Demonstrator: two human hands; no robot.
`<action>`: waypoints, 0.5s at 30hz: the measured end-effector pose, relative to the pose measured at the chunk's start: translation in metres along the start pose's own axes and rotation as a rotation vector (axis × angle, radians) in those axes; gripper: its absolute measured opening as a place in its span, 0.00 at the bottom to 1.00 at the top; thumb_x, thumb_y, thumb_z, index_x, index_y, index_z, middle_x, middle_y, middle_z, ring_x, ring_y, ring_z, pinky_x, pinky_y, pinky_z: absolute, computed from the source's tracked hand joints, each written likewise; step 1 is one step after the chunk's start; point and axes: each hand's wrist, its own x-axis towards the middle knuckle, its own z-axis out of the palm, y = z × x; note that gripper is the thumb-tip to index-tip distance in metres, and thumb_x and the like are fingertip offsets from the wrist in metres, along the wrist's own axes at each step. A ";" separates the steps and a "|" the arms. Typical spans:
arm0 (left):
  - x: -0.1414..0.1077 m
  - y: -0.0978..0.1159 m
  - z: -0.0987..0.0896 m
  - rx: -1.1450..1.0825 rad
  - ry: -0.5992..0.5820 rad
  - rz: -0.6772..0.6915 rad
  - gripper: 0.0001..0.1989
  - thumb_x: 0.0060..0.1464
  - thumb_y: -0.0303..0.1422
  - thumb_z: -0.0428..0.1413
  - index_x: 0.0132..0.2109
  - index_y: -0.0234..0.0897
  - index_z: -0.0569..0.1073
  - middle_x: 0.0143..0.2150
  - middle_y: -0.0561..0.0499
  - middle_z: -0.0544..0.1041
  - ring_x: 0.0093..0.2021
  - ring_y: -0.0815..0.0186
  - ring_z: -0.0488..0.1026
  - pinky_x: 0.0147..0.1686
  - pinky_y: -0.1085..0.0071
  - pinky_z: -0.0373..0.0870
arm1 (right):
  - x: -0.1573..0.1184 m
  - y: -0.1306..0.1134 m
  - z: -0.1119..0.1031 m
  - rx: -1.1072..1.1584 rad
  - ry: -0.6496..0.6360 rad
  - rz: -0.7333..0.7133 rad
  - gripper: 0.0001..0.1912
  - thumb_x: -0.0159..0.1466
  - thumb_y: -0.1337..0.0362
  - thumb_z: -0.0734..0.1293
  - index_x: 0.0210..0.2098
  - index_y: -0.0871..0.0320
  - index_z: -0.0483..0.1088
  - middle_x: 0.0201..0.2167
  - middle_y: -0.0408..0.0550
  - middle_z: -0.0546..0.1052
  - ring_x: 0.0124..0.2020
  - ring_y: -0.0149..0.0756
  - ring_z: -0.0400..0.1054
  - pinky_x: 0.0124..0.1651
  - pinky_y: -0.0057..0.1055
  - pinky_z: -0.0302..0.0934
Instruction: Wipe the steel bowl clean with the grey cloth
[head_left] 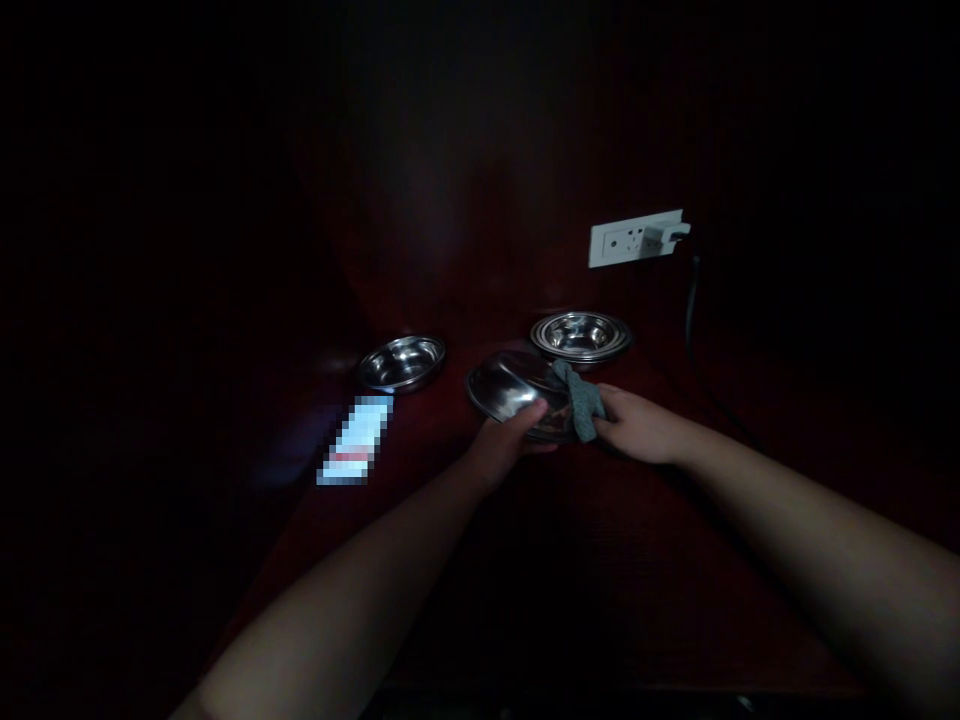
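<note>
A shiny metal bowl (504,385) is held tilted above the dark red table, its outer side facing up. My left hand (508,440) grips its near edge, thumb on the outside and fingers underneath. On the bowl's right side, my right hand (628,422) is closed on a grey-green cloth (583,402) that touches the metal. Just behind the held bowl sits a stack of metal bowls (581,335). Another metal bowl (403,364) stands upright to the left.
A lit, pixelated rectangle (355,440), perhaps a phone screen, lies on the table (450,560) at left. The back wall has a white socket plate (619,243) with a plug (667,235) in it. A dark cable (691,310) hangs at the right. Surroundings are very dark.
</note>
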 end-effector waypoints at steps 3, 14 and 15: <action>0.002 0.000 -0.003 -0.026 -0.006 -0.017 0.21 0.50 0.40 0.62 0.50 0.37 0.75 0.50 0.41 0.78 0.49 0.53 0.76 0.44 0.55 0.75 | 0.000 -0.001 0.000 0.037 -0.005 -0.047 0.15 0.59 0.71 0.62 0.43 0.59 0.75 0.45 0.51 0.78 0.48 0.42 0.72 0.55 0.34 0.63; 0.006 0.009 -0.003 -0.181 0.059 -0.099 0.22 0.60 0.46 0.51 0.52 0.33 0.73 0.53 0.38 0.77 0.50 0.53 0.76 0.47 0.56 0.74 | 0.001 0.000 0.001 0.086 0.046 -0.012 0.15 0.58 0.72 0.64 0.42 0.57 0.76 0.43 0.50 0.80 0.47 0.44 0.73 0.54 0.36 0.64; 0.006 0.011 -0.003 -0.209 0.065 -0.107 0.23 0.60 0.47 0.50 0.53 0.34 0.73 0.53 0.38 0.76 0.50 0.53 0.75 0.48 0.56 0.73 | 0.001 0.001 0.001 0.079 0.050 0.004 0.14 0.57 0.72 0.64 0.41 0.57 0.76 0.43 0.50 0.80 0.46 0.44 0.73 0.53 0.36 0.64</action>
